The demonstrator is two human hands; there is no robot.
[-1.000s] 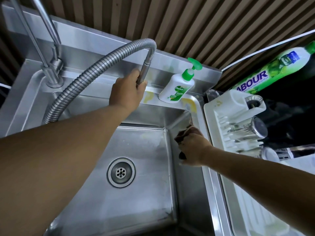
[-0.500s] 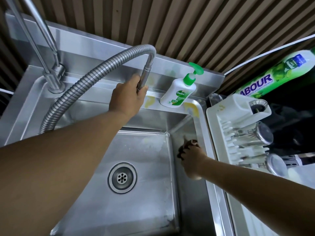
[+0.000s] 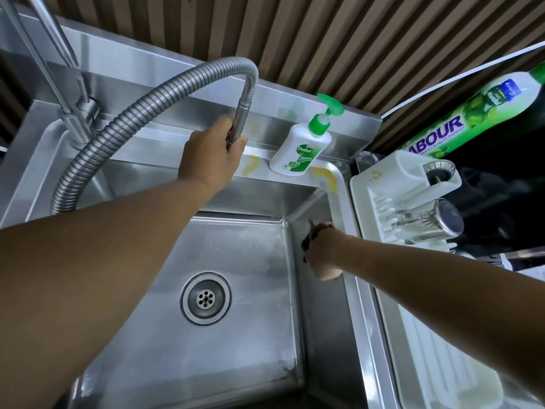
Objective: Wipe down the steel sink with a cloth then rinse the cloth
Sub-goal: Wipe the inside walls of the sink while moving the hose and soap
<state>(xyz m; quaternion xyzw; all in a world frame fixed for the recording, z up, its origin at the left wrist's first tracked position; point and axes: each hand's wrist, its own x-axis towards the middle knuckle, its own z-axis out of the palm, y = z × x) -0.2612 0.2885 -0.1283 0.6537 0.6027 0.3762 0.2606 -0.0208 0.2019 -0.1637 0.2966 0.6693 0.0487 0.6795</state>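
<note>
The steel sink fills the lower middle, with a round drain in its floor. My left hand grips the straight nozzle end of the flexible steel faucet hose above the sink's back ledge. My right hand presses a dark cloth against the sink's right inner wall near the back corner. Most of the cloth is hidden under the hand. I see no water running from the nozzle.
A white Dettol pump bottle stands on the back ledge by yellowish stains. A white dish rack with steel cups sits right of the sink. A green bottle lies behind it. A slatted wall rises behind.
My right hand with the cloth slid along the right sink wall, slightly down and back up near the corner. The left hand kept its hold on the hose nozzle.
</note>
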